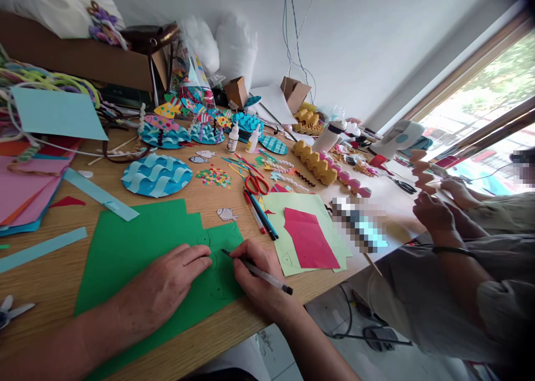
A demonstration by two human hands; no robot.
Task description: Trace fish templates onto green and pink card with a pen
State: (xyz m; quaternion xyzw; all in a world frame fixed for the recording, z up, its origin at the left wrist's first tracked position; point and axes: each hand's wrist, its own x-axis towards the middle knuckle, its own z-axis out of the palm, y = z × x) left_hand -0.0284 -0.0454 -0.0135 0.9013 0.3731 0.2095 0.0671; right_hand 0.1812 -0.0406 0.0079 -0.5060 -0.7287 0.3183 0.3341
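Observation:
A large green sheet [134, 247] with stepped cut edges lies on the wooden table, thin fish outlines drawn on its right part. My left hand [163, 283] rests flat on this sheet, palm down, holding nothing. In my right hand [261, 283] is a pen [267, 277] with a clear barrel, its tip on the green sheet beside my left fingertips. Just above the drawn outlines lies a small striped paper fish [226, 214]. To the right, a red sheet [309, 239] overlaps a pale green sheet [288, 258] that bears a drawn fish.
Red scissors [256, 183] and markers [261, 214] lie beyond my right hand. Blue wavy discs [156, 175], glue bottles [233, 138] and egg-carton strips [315, 164] stand farther back. Another person's hands [434, 214] are at the right. Open scissors [12, 311] lie at the left edge.

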